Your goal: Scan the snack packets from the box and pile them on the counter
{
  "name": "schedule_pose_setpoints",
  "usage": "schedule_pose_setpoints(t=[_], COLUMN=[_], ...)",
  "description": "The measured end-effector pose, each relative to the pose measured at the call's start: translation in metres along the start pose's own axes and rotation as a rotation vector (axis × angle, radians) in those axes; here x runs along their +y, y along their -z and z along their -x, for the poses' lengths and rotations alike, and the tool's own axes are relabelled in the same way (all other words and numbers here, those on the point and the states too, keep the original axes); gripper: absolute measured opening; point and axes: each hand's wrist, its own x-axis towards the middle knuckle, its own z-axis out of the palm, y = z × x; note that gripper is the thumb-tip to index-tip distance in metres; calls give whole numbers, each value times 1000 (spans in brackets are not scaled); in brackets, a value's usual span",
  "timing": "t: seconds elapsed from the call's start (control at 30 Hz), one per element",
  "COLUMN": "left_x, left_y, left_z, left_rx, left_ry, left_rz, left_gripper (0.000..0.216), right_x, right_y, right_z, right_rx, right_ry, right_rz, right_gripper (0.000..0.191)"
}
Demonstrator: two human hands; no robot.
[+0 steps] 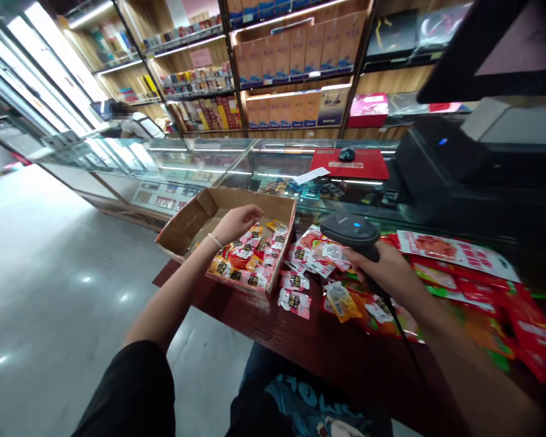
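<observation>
My right hand [388, 269] is wrapped round the handle of a black barcode scanner [349, 231] with a blue light, held over a scatter of small snack packets [316, 255] on a dark red counter [300, 334]. My left hand [237, 221] reaches into an open cardboard box [195, 213] with its fingers curled together above the packets [250, 258] that fill it. I cannot make out anything between those fingers. A thin bracelet sits on that wrist.
Larger red packets [482, 291] lie to the right. Behind stand a black till [441, 164] with a screen [495, 48], a red mat [352, 164] with a mouse [346, 154], glass display cases [164, 170] and stocked shelves [295, 54]. A person [127, 121] sits far left.
</observation>
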Motion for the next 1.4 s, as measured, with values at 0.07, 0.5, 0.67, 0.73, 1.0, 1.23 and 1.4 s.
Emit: schedule_pose_setpoints(t=[0.07,0.5,0.67,0.73,1.0,1.23,1.4], left_x=[-29,-137,-153,-154,-156,-140,-102], left_y=[9,41,29,21,0,22,39], left_z=[15,50,45,44,43,35,44], left_rx=[-18,-38,-154,-220,-237,64,134], left_ry=[82,433,461,438,476,551,612], left_rz=[-71,-311,-236,-211,-147,11,353], left_gripper=[21,18,35,52,55,21,22], right_x=[-10,-80,-77,-74,-76,-68,-63], right_y=[-13,-114,-128,-130,-130,-128,-115], right_z=[-12,-113,-127,-130,-128,-125,-113], right_rx=[-38,-221,-296,-308,-314,-403,-296], right_ry=[50,441,442,435,428,262,320], right_rz=[41,257,330,347,331,54,-52], right_gripper=[37,33,39,40,27,35,32])
